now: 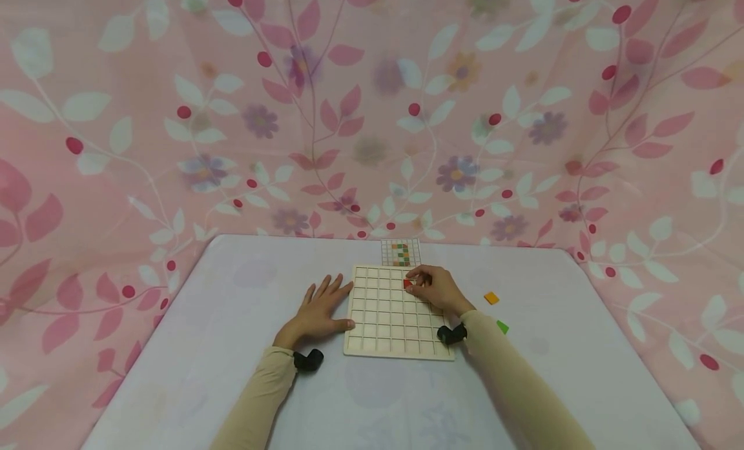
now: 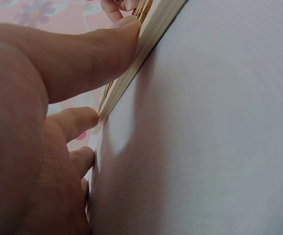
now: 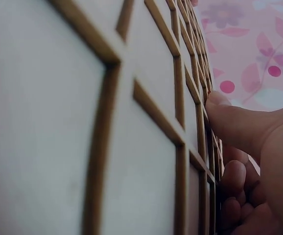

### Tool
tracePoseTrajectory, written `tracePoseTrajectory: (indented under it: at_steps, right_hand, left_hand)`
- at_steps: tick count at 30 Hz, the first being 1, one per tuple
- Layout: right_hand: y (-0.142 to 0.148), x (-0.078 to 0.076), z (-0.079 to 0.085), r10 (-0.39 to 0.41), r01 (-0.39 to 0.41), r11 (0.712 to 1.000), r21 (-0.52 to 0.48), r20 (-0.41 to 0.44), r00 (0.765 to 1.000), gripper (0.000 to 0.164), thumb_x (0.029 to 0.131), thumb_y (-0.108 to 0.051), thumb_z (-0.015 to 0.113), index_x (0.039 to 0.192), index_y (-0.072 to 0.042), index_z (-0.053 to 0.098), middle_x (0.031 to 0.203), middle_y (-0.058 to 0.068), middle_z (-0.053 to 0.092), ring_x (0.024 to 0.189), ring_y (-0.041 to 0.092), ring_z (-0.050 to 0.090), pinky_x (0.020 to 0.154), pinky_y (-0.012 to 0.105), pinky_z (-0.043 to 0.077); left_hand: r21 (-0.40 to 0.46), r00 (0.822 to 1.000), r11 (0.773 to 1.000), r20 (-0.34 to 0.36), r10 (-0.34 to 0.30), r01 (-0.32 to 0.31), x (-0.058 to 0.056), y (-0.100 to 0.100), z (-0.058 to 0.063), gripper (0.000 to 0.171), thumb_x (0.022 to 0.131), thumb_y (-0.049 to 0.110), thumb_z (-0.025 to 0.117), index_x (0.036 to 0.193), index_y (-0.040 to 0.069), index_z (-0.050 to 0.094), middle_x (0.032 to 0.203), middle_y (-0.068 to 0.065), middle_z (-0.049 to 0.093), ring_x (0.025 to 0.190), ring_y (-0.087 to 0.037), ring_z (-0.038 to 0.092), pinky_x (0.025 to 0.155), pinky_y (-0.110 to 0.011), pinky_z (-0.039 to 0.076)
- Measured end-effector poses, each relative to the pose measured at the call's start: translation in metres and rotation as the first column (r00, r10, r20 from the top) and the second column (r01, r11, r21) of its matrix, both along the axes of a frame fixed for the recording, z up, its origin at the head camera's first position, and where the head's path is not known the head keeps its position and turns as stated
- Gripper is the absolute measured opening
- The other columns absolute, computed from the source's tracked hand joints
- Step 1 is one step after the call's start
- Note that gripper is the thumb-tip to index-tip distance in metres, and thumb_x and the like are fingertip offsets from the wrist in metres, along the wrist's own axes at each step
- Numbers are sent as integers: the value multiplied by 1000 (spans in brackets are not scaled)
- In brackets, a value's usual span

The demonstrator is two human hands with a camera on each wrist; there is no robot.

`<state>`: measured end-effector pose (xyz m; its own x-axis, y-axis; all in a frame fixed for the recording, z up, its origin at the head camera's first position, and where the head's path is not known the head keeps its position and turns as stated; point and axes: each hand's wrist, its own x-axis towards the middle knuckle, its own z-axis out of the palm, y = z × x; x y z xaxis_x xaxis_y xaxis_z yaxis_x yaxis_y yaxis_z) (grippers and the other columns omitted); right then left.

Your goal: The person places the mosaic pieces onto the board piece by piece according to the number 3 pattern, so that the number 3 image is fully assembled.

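A wooden grid board [image 1: 378, 321] lies on the table, its squares divided by raised strips. My right hand [image 1: 434, 288] is over the board's upper right part, thumb and fingers pinching a small red tile [image 1: 407, 284] at one of the squares. Whether the tile is fully down in its square I cannot tell. On the board's left side my left hand [image 1: 316, 314] lies with fingers spread, its thumb and index fingertips touching the edge. In the left wrist view the thumb [image 2: 97, 58] presses on the board's rim [image 2: 151, 36].
Behind the board lies a pattern card [image 1: 400, 252] printed with orange, green and red squares on a grid. To the right are an orange tile [image 1: 491, 298] and a green tile [image 1: 502, 327], the latter partly behind the right sleeve. A pink floral curtain [image 1: 372, 114] hangs beyond the white-covered table [image 1: 232, 308].
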<state>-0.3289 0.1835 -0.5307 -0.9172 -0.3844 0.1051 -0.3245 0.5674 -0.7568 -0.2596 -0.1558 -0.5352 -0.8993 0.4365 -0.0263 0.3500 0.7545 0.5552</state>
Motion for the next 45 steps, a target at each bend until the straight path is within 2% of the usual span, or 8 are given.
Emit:
tracePoseTrajectory:
  at_steps: [5, 12, 18, 24, 28, 32, 38, 45]
  right_hand:
    - [-1, 1, 2, -5, 5, 1000, -6, 7, 1000, 18, 96, -22, 81, 112, -14, 80, 88, 3, 69, 69, 15, 55, 63, 24, 46]
    - [1, 2, 3, -9, 10, 1000, -18, 30, 1000, 17, 96, -24, 81, 111, -15, 81, 87, 1, 69, 71, 15, 57, 64, 24, 47]
    - [15, 10, 19, -2, 3, 999, -33, 19, 1000, 24, 98, -27, 78, 117, -13, 80, 88, 2, 70, 76, 16, 61, 68, 27, 51]
    - [41, 24, 46, 32, -27, 995, 94, -54, 998, 26, 100, -26, 76, 118, -8, 78, 89, 0, 70, 78, 15, 61, 68, 27, 50]
    - [60, 37, 58, 58, -52, 983, 174, -32, 998, 29, 99, -26, 76, 119, -6, 77, 90, -2, 70, 81, 13, 60, 72, 25, 51]
    - [77, 50, 65, 74, -70, 972, 223, -9, 997, 29, 99, -23, 76, 120, -3, 76, 89, -2, 69, 82, 14, 60, 73, 24, 51]
    - [100, 60, 66, 49, -45, 960, 275, -6, 999, 28, 97, -19, 77, 118, 0, 75, 91, 2, 69, 81, 15, 58, 71, 25, 51]
    - [118, 63, 48, -13, -6, 953, 304, 61, 998, 26, 97, -20, 79, 117, -4, 75, 92, 0, 68, 83, 16, 57, 72, 24, 52]
  left_hand:
    - [-1, 1000, 1000, -2, -1, 1, 0, 0, 4, 92, 93, 45, 77, 167, 13, 34, 177, -17, 18, 165, -44, 5, 128, -72, 0]
    - [37, 1000, 999, -27, 0, 1, 0, -1, -6, 94, 91, 49, 76, 167, 13, 34, 177, -18, 18, 165, -44, 5, 128, -70, -3]
    - [55, 999, 998, -39, 9, -7, 2, 1, -8, 92, 92, 50, 75, 167, 14, 36, 177, -18, 19, 165, -44, 6, 128, -70, -2]
    - [62, 999, 998, -47, 10, -7, 2, 2, -5, 93, 92, 51, 74, 167, 14, 34, 177, -18, 19, 165, -44, 5, 128, -70, -3]
    - [67, 999, 998, -43, 7, -4, 4, 2, -1, 92, 91, 49, 76, 165, 10, 37, 176, -22, 22, 164, -48, 8, 127, -73, 0]
    - [25, 1000, 1000, -20, 9, -9, 5, 3, 0, 91, 92, 45, 77, 166, 11, 36, 176, -20, 20, 165, -46, 7, 128, -71, 1]
    - [4, 1000, 1000, -28, 9, -9, 4, 2, -2, 91, 92, 45, 76, 166, 11, 36, 177, -20, 20, 164, -46, 8, 127, -72, 2]
    - [-5, 1000, 1000, -10, 9, -9, 2, 2, -2, 90, 94, 46, 75, 167, 13, 34, 178, -17, 17, 165, -44, 6, 128, -71, 0]
